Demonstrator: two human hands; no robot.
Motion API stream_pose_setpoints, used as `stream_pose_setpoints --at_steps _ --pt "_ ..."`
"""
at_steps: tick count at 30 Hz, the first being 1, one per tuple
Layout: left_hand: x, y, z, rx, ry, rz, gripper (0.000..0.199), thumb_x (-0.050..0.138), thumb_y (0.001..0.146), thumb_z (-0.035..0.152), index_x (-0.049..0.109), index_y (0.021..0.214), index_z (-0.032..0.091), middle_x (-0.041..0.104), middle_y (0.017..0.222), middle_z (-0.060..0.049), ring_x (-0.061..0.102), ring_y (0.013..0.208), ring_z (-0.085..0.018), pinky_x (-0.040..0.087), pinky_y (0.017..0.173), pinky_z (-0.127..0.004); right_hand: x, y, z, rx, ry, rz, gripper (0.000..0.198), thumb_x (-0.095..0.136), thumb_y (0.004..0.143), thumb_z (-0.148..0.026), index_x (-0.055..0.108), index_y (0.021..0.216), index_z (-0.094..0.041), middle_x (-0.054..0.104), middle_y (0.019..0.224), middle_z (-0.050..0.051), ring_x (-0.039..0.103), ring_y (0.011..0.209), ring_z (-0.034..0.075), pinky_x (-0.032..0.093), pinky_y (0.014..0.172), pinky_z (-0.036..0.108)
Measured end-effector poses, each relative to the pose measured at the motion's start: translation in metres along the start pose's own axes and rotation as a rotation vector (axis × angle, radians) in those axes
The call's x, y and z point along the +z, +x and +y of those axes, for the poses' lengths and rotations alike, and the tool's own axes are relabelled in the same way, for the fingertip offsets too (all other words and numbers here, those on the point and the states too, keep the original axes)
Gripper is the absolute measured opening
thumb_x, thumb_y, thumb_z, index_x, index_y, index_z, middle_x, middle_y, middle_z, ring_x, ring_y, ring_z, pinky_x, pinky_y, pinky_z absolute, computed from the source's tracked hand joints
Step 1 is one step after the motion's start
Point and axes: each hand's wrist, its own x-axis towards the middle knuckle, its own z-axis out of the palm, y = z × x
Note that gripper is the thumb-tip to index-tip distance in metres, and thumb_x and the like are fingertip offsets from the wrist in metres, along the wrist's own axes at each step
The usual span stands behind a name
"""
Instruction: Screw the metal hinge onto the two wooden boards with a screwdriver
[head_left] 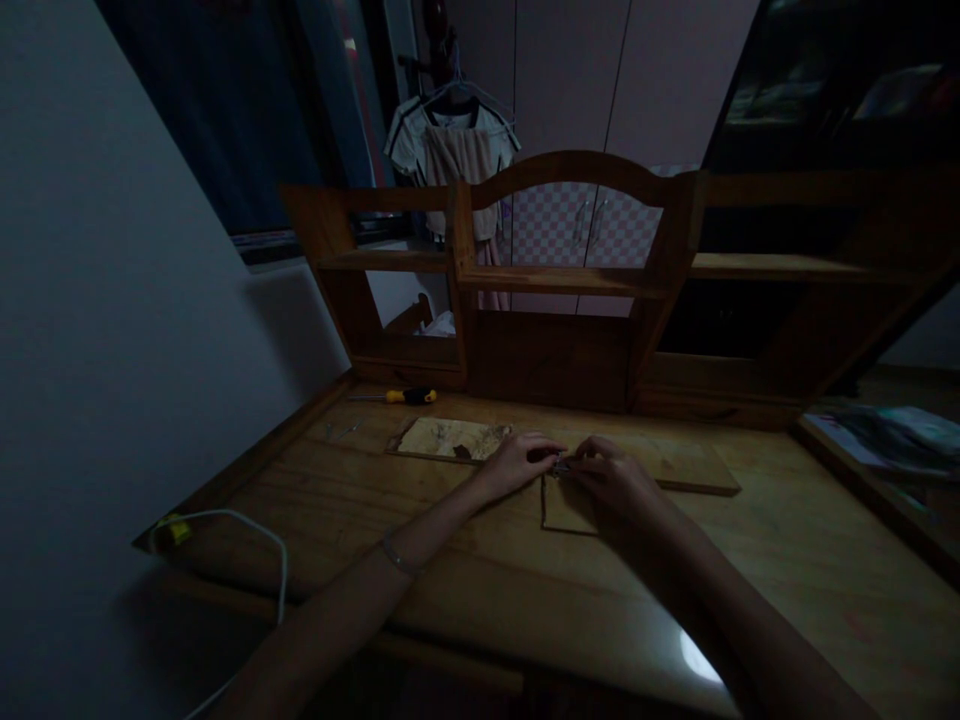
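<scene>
1 head cam, fwd/down, close over desk point(510, 575), L hand point(519, 462) & R hand point(621, 478) ctr, wardrobe point(570, 100) far, top.

Blue curtain point(217, 110), shirt point(412, 138) on a hanger point(459, 80), pink cupboard point(566, 90), wooden shelf unit point(551, 362), white cable point(282, 560)

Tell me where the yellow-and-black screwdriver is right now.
In the head view, the screwdriver lies left of centre toward the back of the desk, just in front of the shelf unit and behind the stained board.
</scene>
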Motion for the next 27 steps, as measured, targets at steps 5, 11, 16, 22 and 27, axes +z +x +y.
stream_pose_setpoints --at_steps 5,11,16,22,27 --pt "-0.0022 0.0008 -0.0010 -0.001 0.036 0.015 0.021 0.064 0.091 0.021 0.075 0.108 0.020 0.075 0.105 -0.005 0.069 0.098 -0.018 0.051 0.089 -0.028 -0.0008 0.0008 -0.0001 -0.003 -0.016 -0.014 0.023 0.059 0.096 -0.033 0.078 0.108 -0.028 0.067 0.105 0.007 0.066 0.088 0.018 0.053 0.080 0.030" --pt "-0.0024 0.0009 0.0020 -0.020 0.028 0.008 0.020 0.064 0.090 0.019 0.075 0.107 0.019 0.076 0.105 -0.004 0.069 0.098 -0.017 0.051 0.089 -0.028 0.0002 0.0007 0.0006 0.000 -0.019 -0.012 0.023 0.059 0.096 -0.033 0.078 0.107 -0.027 0.067 0.105 0.007 0.066 0.087 0.017 0.052 0.078 0.029" --pt "-0.0005 -0.0001 0.0032 -0.052 0.023 0.009 0.019 0.063 0.090 0.020 0.075 0.105 0.019 0.076 0.101 -0.004 0.070 0.094 -0.016 0.052 0.087 -0.027 -0.0005 0.0005 -0.0010 -0.008 -0.024 -0.011 0.022 0.060 0.096 -0.030 0.078 0.108 -0.028 0.068 0.105 0.007 0.066 0.090 0.018 0.052 0.081 0.030" --pt "-0.0009 -0.0004 0.0026 -0.041 0.022 0.009 0.019 0.063 0.090 0.018 0.075 0.104 0.019 0.076 0.102 -0.003 0.070 0.094 -0.016 0.052 0.086 -0.026 -0.0006 0.0003 -0.0007 -0.012 -0.025 -0.011 0.023 0.059 0.096 -0.030 0.078 0.109 -0.027 0.067 0.107 0.008 0.066 0.090 0.018 0.052 0.081 0.031" --pt "-0.0018 -0.0006 0.0024 -0.017 0.048 -0.024 0.021 0.062 0.089 0.017 0.075 0.105 0.020 0.077 0.104 -0.002 0.071 0.094 -0.016 0.052 0.087 -0.026 0.0018 0.0001 -0.0001 0.005 -0.029 -0.006 0.025 0.057 0.097 -0.035 0.078 0.109 -0.027 0.067 0.106 0.007 0.066 0.087 0.017 0.052 0.079 0.030"
